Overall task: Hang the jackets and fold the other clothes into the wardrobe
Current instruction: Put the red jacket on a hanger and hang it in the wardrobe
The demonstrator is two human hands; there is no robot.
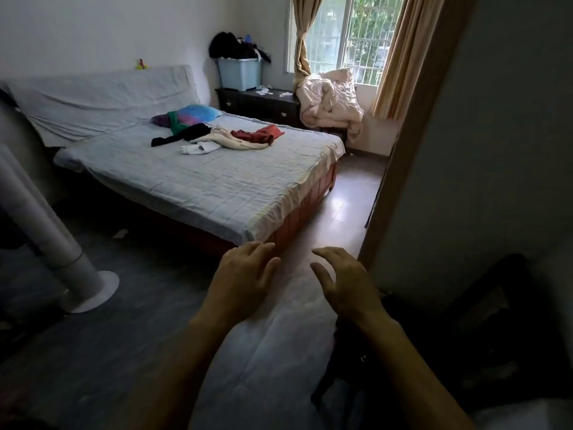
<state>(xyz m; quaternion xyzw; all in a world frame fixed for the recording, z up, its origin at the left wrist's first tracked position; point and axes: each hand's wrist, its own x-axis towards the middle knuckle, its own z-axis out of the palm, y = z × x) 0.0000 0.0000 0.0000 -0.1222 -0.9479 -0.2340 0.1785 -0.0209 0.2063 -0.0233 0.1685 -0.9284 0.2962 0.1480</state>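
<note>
Left hand (245, 274) and right hand (344, 283) are held out nearest, side by side over the floor (124, 352), palms down. Fingers on both are loosely bent and slightly spread, holding nothing, hands apart.

Bed (201, 187) beyond them, grey sheet. Loose clothes lie in a heap on its far half: black garment (186, 135) to the left, cream garment (231, 142) in the middle, red garment (260, 134) on the right touching the cream one, small white piece (198, 148) at the near edge. Multicoloured pillow (195, 114) just behind the heap.

Far wall: dark dresser (260, 103) with a blue bin (240, 74) on it, dark clothing piled on top. Pink quilt (331, 100) bunched below the window (350, 35). White column (46, 218) stands near left. Door frame (412, 119) on the right.
</note>
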